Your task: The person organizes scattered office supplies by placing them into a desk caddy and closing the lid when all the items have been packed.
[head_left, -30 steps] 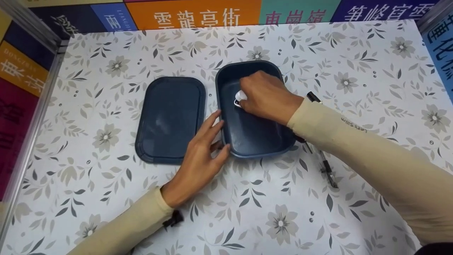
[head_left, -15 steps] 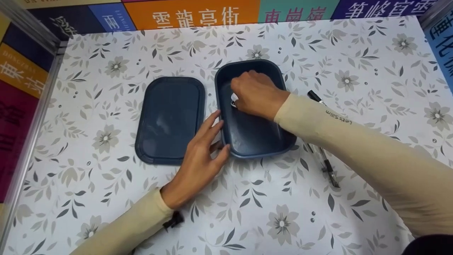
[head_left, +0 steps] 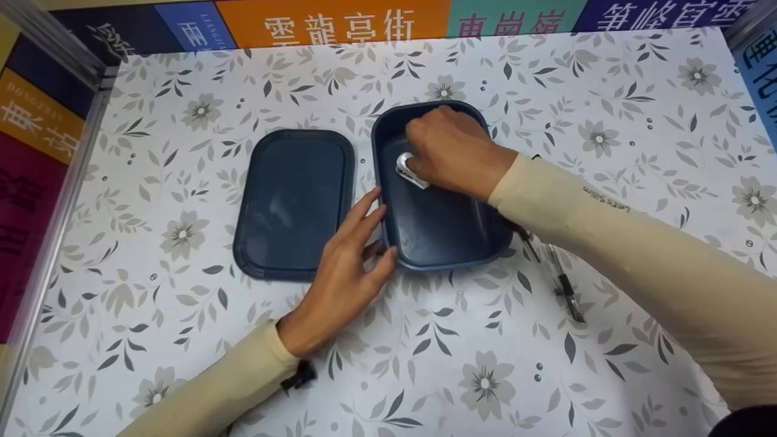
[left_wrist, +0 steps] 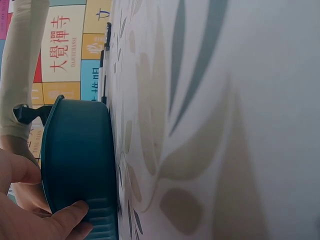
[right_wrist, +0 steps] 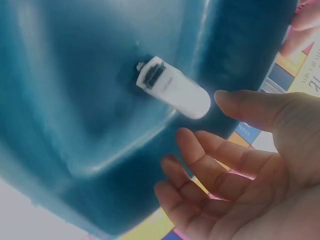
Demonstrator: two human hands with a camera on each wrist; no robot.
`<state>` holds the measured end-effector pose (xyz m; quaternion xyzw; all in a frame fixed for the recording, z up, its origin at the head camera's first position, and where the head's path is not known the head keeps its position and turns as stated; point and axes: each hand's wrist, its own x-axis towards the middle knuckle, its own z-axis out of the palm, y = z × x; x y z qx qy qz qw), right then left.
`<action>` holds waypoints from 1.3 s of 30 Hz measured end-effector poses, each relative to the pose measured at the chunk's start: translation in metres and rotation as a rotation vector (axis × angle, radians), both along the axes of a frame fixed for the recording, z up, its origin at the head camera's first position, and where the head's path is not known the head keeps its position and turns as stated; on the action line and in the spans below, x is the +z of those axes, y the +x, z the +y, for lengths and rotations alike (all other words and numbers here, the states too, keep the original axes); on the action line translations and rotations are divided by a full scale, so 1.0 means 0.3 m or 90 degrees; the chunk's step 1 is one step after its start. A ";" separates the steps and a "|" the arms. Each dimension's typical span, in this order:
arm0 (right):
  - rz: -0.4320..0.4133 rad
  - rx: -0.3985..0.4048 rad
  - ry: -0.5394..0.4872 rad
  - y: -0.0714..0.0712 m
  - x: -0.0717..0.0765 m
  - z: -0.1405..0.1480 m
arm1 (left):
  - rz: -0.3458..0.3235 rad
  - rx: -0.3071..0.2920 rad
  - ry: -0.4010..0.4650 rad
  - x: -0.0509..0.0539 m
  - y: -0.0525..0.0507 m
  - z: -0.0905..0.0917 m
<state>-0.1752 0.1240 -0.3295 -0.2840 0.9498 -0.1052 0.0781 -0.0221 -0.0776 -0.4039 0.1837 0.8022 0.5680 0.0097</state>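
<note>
A deep dark blue box (head_left: 443, 243) stands uncovered, with its matching lid (head_left: 291, 206) flat on its left. Inside the box lies a small white round-ended thing (right_wrist: 177, 90) with a dark slot and a little tip at one end; its kind is unclear. My right hand (head_left: 461, 152) reaches into the box above it. In the right wrist view, thumb and fingers are spread apart beside its rounded end, gripping nothing. Relaxed fingers of my left hand (head_left: 346, 267) touch the left rim and outer wall of the box, also seen in the left wrist view.
Partly under the right forearm, a pen (head_left: 567, 297) and another thin dark stick (head_left: 531, 246) lie right of the box. A flower-patterned cover (head_left: 182, 291) spreads over the table. Colourful panels with large characters (head_left: 340, 24) bound it at the back and sides.
My right hand shifted left, then back right, inside the box. Its fingers have let go of the white thing, which now shows more fully. The left hand has stayed at the rim.
</note>
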 end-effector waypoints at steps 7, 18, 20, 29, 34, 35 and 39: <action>0.065 -0.028 0.001 0.054 -0.003 0.067 | -0.001 0.001 -0.008 0.000 -0.002 -0.001; 0.122 -0.025 -0.035 0.150 -0.012 0.169 | 0.003 0.002 -0.012 0.001 -0.004 0.005; 0.140 -0.020 -0.047 0.166 -0.009 0.184 | 0.003 0.002 -0.010 0.001 -0.004 0.005; 0.154 -0.006 -0.102 0.223 0.007 0.236 | 0.000 -0.001 0.000 0.001 -0.006 0.004; 0.163 -0.001 -0.114 0.248 0.003 0.262 | 0.008 0.004 -0.010 0.000 -0.004 0.003; 0.167 0.002 -0.115 0.253 0.001 0.268 | 0.008 0.004 -0.012 0.000 -0.003 0.002; 0.191 0.012 -0.122 0.277 -0.003 0.292 | 0.000 0.000 -0.015 0.003 -0.003 0.001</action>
